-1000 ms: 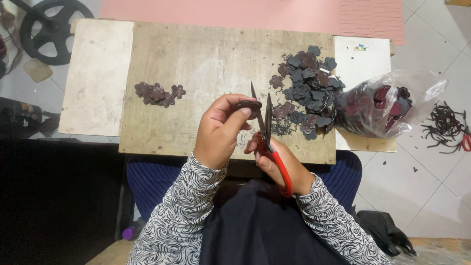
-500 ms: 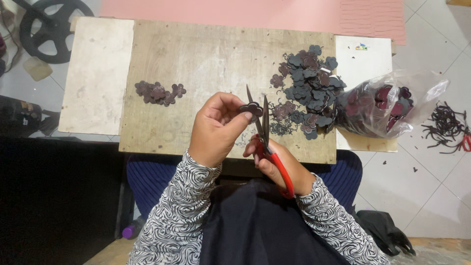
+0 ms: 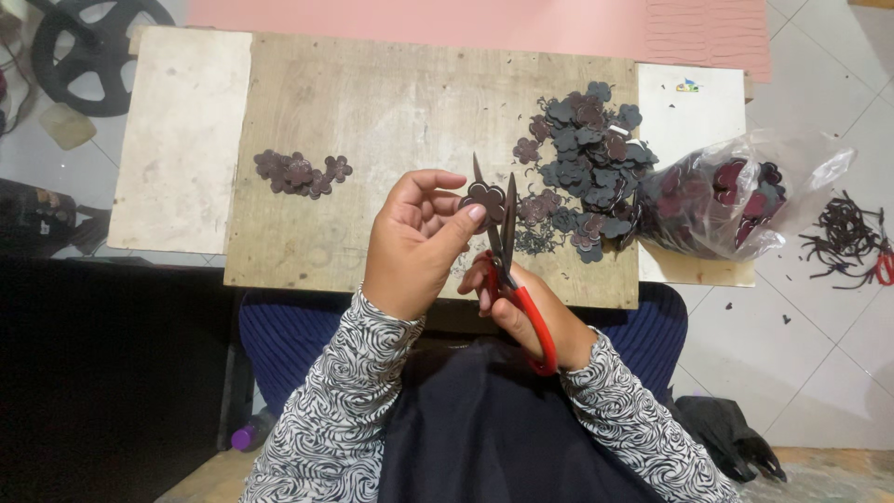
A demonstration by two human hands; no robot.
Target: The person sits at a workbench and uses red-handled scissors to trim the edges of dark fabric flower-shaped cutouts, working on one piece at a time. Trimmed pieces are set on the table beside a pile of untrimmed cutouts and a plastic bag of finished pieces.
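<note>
While pinching a flower piece (image 3: 486,197) left-handed (image 3: 414,244), scissors (image 3: 507,270) gripped right-handed (image 3: 531,312): small trimmed pile (image 3: 300,172) far left, large heap (image 3: 587,172) remaining.

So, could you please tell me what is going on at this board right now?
A person seated at a bare wooden board holds a small dark flower-shaped cut-out in the left hand. The right hand works red-handled scissors, blades open at the piece's edge. A small cluster of dark flower pieces lies to the left on the board, a larger heap to the right, beside a clear plastic bag holding more.
</note>
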